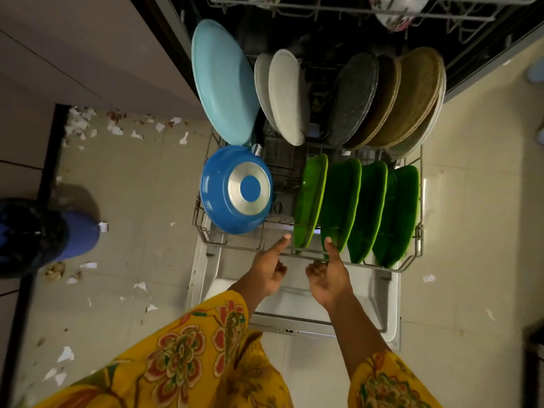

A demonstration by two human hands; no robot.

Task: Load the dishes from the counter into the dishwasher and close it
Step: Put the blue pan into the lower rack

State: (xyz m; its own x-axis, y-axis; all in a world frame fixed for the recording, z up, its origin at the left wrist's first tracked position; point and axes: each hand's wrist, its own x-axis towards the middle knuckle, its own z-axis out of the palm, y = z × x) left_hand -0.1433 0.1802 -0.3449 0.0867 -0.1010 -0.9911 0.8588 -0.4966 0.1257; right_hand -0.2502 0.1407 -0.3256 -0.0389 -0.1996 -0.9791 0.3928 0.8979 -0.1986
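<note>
Four glossy green leaf-shaped plates (357,210) stand on edge in the near right part of the lower rack (379,267), which is pulled out over the open dishwasher door (294,301). Left of them in the same rack a blue pan (235,189) lies tilted with its bare metal base facing me. Farther back a large pale blue oval platter (223,83) leans at the left, two matte grey plates (285,95) stand mid-rack, and a speckled dark plate (356,95) sits with tan woven-looking plates (412,95) at the right. My left hand (269,272) points its index finger at the rack's near wire, the other fingers curled in, holding nothing. My right hand (329,278) has its thumb up against the second green plate and its fingers curled under the near rail. Above, the upper rack (353,7) is partly visible. Torn paper scraps (117,131) litter the tiled floor at left, beside a dark bin (29,237).
</note>
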